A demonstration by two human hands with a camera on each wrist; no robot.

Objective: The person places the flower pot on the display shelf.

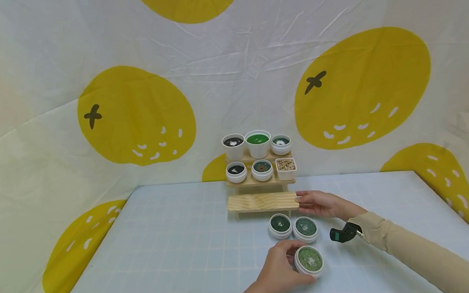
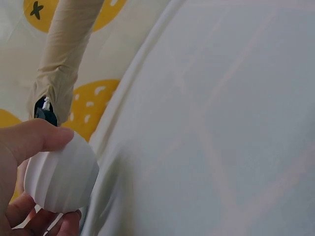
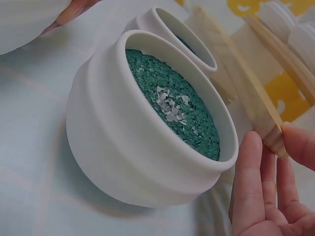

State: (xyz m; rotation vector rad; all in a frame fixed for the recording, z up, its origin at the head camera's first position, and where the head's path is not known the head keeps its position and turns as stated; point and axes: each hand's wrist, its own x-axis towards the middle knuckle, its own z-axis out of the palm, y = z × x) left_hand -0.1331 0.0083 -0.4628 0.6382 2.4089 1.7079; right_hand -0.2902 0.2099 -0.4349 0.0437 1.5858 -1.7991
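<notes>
My left hand (image 1: pixel 280 269) grips a white round bowl (image 1: pixel 298 268) filled with a light green, pale-flecked substance. Up close in the left wrist view, the thumb lies over the upper side of the ribbed bowl (image 2: pixel 64 172) and fingers curl beneath. At the right end of the lowest wooden shelf (image 1: pixel 262 202), my right hand (image 1: pixel 326 204) pinches the board between thumb and fingers, as the right wrist view also shows. Two white bowls stand side by side before that shelf: one dark green (image 1: pixel 280 224), the other a speckled teal-green (image 3: pixel 172 101).
Behind the low shelf rises a stepped wooden rack (image 1: pixel 261 183). Its middle tier bears two round bowls and a square cup of beige bits (image 1: pixel 286 165); above stand two taller cups, one bright green (image 1: pixel 258 140), and a small bowl (image 1: pixel 281 142). A lemon-print cloth (image 1: pixel 231 88) hangs behind the table.
</notes>
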